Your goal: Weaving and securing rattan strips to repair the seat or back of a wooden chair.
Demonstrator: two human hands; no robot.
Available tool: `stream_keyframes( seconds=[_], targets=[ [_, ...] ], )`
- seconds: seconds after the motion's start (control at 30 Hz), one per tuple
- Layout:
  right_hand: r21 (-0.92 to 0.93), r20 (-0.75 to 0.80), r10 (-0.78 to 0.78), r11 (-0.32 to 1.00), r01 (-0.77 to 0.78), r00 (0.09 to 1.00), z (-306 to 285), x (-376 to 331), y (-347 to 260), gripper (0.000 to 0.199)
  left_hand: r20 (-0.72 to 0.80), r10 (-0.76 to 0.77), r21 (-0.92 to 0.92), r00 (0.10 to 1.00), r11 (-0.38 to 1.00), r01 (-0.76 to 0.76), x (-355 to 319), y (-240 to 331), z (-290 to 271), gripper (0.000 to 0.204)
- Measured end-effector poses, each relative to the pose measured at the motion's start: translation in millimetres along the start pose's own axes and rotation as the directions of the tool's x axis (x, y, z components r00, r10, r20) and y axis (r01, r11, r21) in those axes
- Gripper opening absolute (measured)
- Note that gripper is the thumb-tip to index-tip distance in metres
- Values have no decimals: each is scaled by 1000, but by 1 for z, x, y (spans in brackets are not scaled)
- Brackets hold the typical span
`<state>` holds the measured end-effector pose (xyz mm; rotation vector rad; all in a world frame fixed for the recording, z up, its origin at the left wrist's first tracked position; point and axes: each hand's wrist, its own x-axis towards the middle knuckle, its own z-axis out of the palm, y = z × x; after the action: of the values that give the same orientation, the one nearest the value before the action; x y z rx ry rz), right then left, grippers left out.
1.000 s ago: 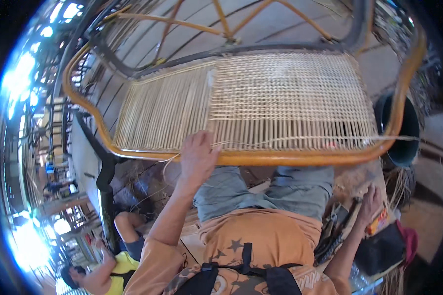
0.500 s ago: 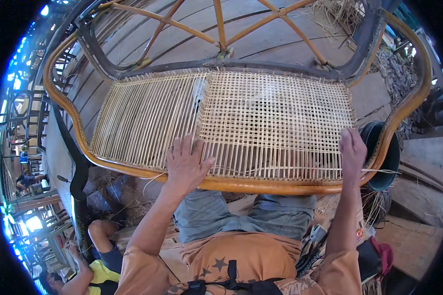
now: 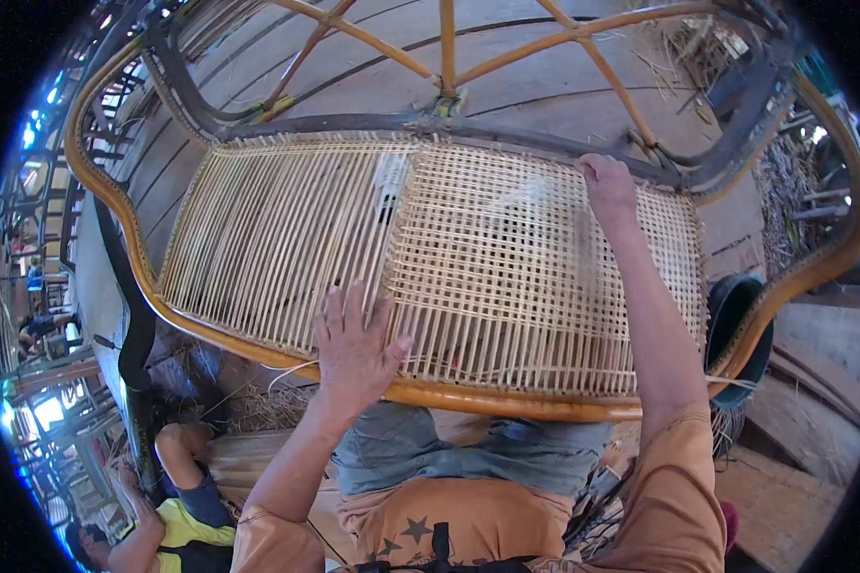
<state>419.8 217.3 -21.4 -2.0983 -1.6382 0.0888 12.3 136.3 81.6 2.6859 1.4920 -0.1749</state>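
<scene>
A rattan bench seat (image 3: 277, 229) lies across my lap, strung with pale cane strands. Its left half has strands running mainly front to back. The right half is a woven cane panel (image 3: 506, 239) with cross strands, sparser toward the front rail (image 3: 468, 396). My left hand (image 3: 355, 346) lies flat, fingers spread, near the front where the two halves meet. Over the back edge of the woven panel is my right hand (image 3: 609, 186), its fingers curled closed; what they hold, if anything, is hidden. Loose cane ends (image 3: 291, 371) stick out past the front rail by my left wrist.
Crossed rattan poles (image 3: 447, 48) form the frame beyond the seat. A dark green bucket (image 3: 736, 329) stands at the right by the curved arm (image 3: 846, 239). Cane shavings (image 3: 784, 201) lie at the far right. Another person in yellow (image 3: 196, 530) sits at lower left.
My right hand has moved from the right front of the seat to the back edge of the woven panel. My left hand stays flat in about the same spot.
</scene>
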Motion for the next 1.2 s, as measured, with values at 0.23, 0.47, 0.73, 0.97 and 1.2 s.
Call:
stream_keyframes(
  seconds=[0.23, 0.47, 0.73, 0.97, 1.2],
  targets=[
    [66, 8, -59, 996, 59, 998, 45, 33, -36, 12, -23, -42, -86, 999, 996, 40, 1, -1, -1, 65],
    [56, -42, -232, 971, 234, 972, 98, 68, -141, 14, -69, -87, -310, 994, 949, 62, -6, -7, -1, 63],
    [-62, 270, -371, 914, 401, 889, 126, 100, -147, 15, -111, -68, -373, 991, 928, 22, -8, -15, -3, 52],
    [-275, 270, -442, 816, 509, 855, 134, 93, -152, 12, -70, -88, -418, 994, 907, 51, -12, -16, 1, 52],
    [-310, 250, -411, 824, 475, 877, 131, 95, -163, 11, -99, -73, -426, 992, 905, 25, -13, -21, 2, 60]
  ],
)
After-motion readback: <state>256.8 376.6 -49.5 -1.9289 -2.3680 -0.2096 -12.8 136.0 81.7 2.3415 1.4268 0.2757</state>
